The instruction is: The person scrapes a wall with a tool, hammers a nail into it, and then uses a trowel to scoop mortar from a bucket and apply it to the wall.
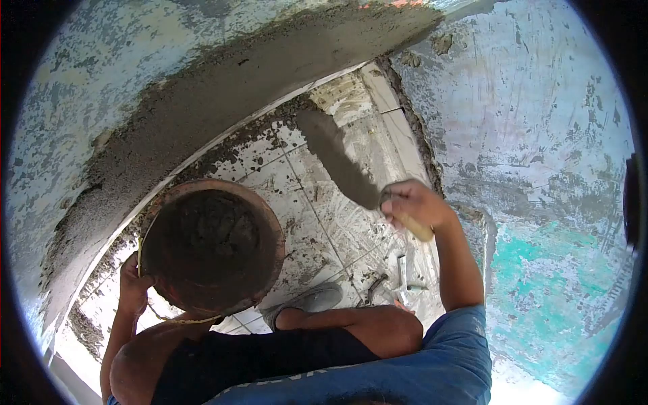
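Observation:
My right hand (413, 206) is closed around a trowel (341, 162), its pale handle showing below the fist. The long blade, coated grey with mortar, points up and to the left above the tiles. On the left, my left hand (135, 280) grips the rim of a round bucket (265, 196) at its lower left side. Dark wet mortar (219, 226) lies inside the bucket. A thin handle (179, 320) hangs around the bucket's near edge.
A band of grey mortar (202, 94) runs along the foot of the left wall. Mortar crumbs spot the tiled floor (310, 236). A patchy blue wall (526, 115) stands at right. Metal tools (401, 273) lie beside my shoe (307, 300).

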### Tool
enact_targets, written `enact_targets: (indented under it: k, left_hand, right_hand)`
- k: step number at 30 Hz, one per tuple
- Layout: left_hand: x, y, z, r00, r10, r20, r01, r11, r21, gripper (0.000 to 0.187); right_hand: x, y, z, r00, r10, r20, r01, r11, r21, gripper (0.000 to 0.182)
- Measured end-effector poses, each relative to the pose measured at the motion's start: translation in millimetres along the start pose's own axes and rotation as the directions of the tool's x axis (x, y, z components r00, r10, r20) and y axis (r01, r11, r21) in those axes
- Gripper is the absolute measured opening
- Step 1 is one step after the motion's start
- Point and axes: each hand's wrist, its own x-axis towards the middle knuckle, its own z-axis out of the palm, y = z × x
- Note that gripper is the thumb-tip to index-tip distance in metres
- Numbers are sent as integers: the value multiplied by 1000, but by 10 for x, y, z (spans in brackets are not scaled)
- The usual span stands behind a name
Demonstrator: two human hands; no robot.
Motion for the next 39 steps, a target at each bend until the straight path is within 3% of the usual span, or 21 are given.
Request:
enact_targets:
  k: [1, 3, 4, 5, 7, 9, 10, 11, 12, 14, 16, 20, 24, 27, 33, 39]
  left_hand:
    - [5, -4, -9, 1000, -10, -12, 10, 999, 36, 41]
    - [8, -28, 0, 1000, 12, -5, -12, 1000, 16, 42]
    - [8, -32, 1, 1000, 27, 6, -27, 1000, 0, 42]
    - [16, -57, -2, 998, -18, -65, 25, 994, 108, 44]
    - [16, -110, -17, 996, 54, -72, -50, 998, 45, 45]
    - [-11, -117, -18, 994, 12, -106, -1, 995, 98, 45]
    - [19, -102, -44, 999, -19, -38, 21, 998, 56, 46]
    - [60, -92, -63, 998, -45, 35, 44, 999, 16, 46]
    - [88, -118, -52, 998, -61, -11, 61, 997, 39, 46]
    - [76, -94, -20, 1000, -14, -6, 14, 999, 52, 46]
    - [64, -40, 107, 998, 42, -41, -40, 998, 43, 48]
    - [63, -81, 54, 999, 9, 39, -11, 999, 44, 50]
    - [100, -150, 88, 999, 51, -9, -50, 998, 46, 50]
    - [78, -135, 135, 996, 54, -71, -54, 999, 9, 49]
    - [87, -136, 68, 999, 33, 13, -33, 999, 9, 51]
    - [81, -127, 91, 999, 35, 9, -35, 999, -3, 50]
  right_hand:
    - [173, 83, -124, 998, 40, 46, -46, 990, 131, 19]
    - [585, 387, -554, 959, -143, -243, 83, 967, -241, 21]
    - [390, 462, -692, 959, -135, -249, 76, 970, -232, 21]
    - [135, 521, -840, 903, -186, -387, 86, 961, -261, 20]
    - [-86, 294, -1131, 726, -345, -596, 128, 918, -375, 16]
    - [-500, 207, -838, 755, -119, -644, -20, 979, -205, 21]
    - [-538, 242, -770, 749, -116, -652, -23, 979, -201, 21]
    - [-545, 306, -702, 771, -139, -622, -119, 927, -355, 24]
    - [-498, 380, -673, 794, -161, -586, -201, 841, -503, 26]
    - [-11, 788, -772, 777, -419, -470, -104, 650, -752, 31]
    - [613, 1009, -816, 759, -426, -492, -192, 576, -795, 35]
    - [1350, 910, -912, 719, -286, -634, -383, 598, -704, 39]
    - [1400, 797, -1009, 675, -250, -694, -426, 636, -643, 41]
    - [1259, 768, -986, 632, -302, -714, -385, 677, -627, 42]
    - [1144, 897, -827, 538, -434, -723, -290, 710, -642, 45]
    - [1121, 905, -569, 473, -343, -812, -361, 765, -534, 43]
